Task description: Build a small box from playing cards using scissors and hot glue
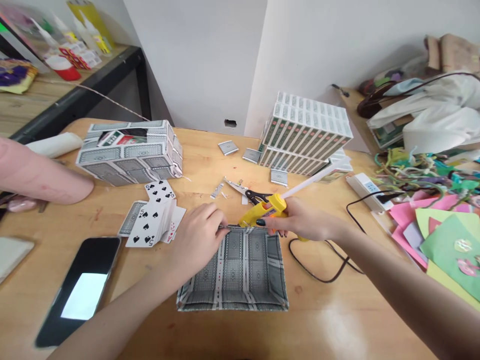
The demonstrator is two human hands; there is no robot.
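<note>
A yellow glue gun (270,206) is gripped in my right hand (305,220), and a white glue stick (315,177) juts from its back. Its nozzle end points left, over the far rim of an open box made of playing cards (233,265). My left hand (202,230) is closed, thumb and fingers pinching that same far rim near its left corner. Grey patterned card backs line the box. Black-handled scissors (255,195) lie just beyond the gun. Fanned playing cards (150,222) rest left of my left hand.
A finished-looking card-covered box (129,150) stands back left; stacked card packs (303,130) rise back right. A phone (80,290) lies at left. The black cord (318,277) loops right, near a power strip (365,190) and coloured paper (446,240). Folded card pieces (228,147) lie behind.
</note>
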